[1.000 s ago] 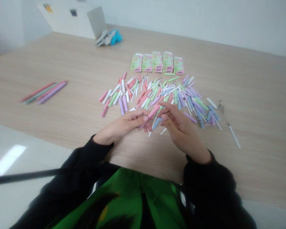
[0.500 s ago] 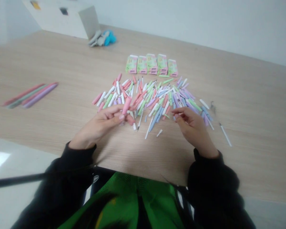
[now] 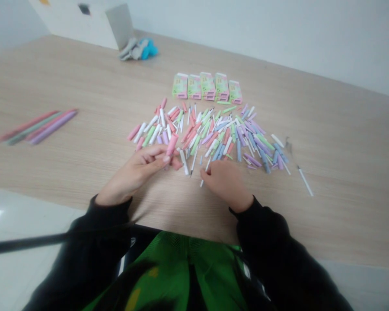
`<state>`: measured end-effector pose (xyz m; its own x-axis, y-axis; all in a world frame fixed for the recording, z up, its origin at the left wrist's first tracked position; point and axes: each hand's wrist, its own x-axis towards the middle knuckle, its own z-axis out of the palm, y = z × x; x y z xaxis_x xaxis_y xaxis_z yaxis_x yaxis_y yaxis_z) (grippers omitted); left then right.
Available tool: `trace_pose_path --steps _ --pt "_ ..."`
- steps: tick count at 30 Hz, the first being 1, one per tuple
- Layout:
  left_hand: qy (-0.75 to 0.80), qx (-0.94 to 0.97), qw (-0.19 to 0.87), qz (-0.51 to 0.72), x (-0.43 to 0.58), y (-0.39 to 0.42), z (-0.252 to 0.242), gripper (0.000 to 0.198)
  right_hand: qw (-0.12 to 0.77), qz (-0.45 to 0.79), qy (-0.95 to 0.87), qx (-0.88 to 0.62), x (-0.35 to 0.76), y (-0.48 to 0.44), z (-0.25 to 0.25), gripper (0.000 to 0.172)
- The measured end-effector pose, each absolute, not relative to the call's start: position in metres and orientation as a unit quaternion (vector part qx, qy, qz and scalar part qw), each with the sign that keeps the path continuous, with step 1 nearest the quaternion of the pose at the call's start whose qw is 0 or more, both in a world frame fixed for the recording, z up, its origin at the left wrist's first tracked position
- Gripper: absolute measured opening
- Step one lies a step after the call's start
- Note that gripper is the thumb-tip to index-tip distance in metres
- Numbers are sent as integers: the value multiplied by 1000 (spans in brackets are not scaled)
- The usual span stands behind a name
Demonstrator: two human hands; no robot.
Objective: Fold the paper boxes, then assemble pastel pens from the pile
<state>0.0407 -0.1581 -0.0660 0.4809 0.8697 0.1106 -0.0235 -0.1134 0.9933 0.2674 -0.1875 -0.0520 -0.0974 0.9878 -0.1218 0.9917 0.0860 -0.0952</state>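
Observation:
A pink pen cap or barrel piece [image 3: 172, 144] stands tilted between the thumb and fingers of my left hand [image 3: 145, 166], at the left front of a pile of pen parts. My right hand [image 3: 225, 179] is low on the table at the pile's near edge, knuckles up, fingers curled in. A thin white pen refill [image 3: 202, 183] shows beside its fingertips; whether they grip it or something under the palm is hidden. Between the hands lie a white pen piece [image 3: 183, 162] and a dark-tipped refill [image 3: 193, 162].
Several small green-and-pink boxes [image 3: 208, 85] stand in a row behind the pile. Long coloured pens [image 3: 40, 125] lie at the left. Gloves [image 3: 138, 49] rest by a white box [image 3: 119, 26] at the back. A single refill [image 3: 305, 180] lies at the right.
My right hand has moved left and down from the pile's right side to the white refill, its fingers now curled out of sight. The left hand keeps the pink piece nearly in place.

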Motion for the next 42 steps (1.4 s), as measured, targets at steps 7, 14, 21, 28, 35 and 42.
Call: trace_pose_path --steps 7,14,21,28,35,42 --pt "320 662 573 362 47 -161 -60 25 40 -80 696 713 267 -186 -57 36" --pt "323 660 573 362 50 -160 -62 26 57 -84 690 717 269 -183 -56 32" --pt "335 674 557 351 54 -159 -62 28 66 -103 679 724 285 -179 -51 28" --pt "350 668 553 353 54 -158 -65 24 7 -80 648 757 292 -190 -44 36" --pt "339 656 574 353 56 -158 -67 23 9 -63 707 705 284 -179 -56 24" --pt "303 666 586 347 58 -158 -70 23 33 -57 726 685 282 -173 -59 26"
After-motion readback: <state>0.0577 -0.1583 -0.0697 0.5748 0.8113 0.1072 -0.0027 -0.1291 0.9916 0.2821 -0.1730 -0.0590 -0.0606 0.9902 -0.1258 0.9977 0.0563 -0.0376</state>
